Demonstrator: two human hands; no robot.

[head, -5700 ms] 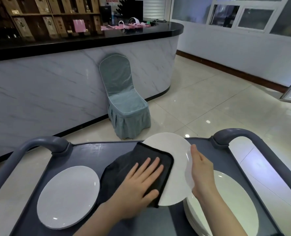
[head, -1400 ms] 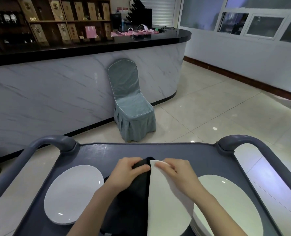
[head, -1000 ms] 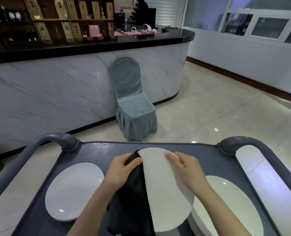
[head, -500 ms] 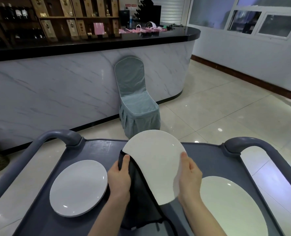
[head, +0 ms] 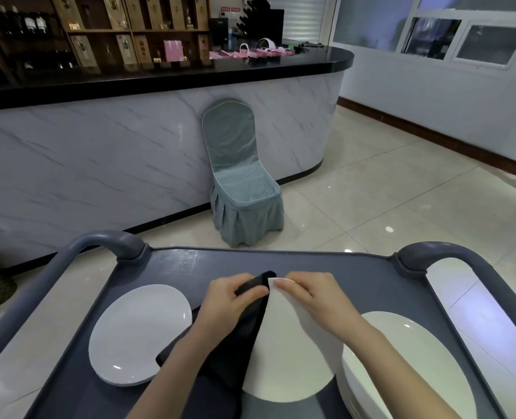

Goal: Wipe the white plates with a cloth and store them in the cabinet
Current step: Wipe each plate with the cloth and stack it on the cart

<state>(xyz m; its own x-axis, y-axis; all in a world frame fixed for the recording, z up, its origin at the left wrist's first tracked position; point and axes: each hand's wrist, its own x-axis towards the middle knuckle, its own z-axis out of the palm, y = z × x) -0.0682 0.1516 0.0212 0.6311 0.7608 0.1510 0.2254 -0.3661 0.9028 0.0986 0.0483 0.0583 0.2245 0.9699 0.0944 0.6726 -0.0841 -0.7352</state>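
The left hand [head: 229, 300] grips the cloth [head: 238, 337] against a tilted plate [head: 287, 358]; the right hand [head: 314, 294] pinches its rim. Wiping seems underway: the stack [head: 408, 358] at the cart [head: 190, 264]'s right edge waits, and storing likely lies ahead.

Plates [head: 401, 358], perhaps stacked, on cart [head: 190, 267]

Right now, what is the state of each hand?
Left hand: grips the black cloth.
Right hand: pinches the white plate at its top edge.
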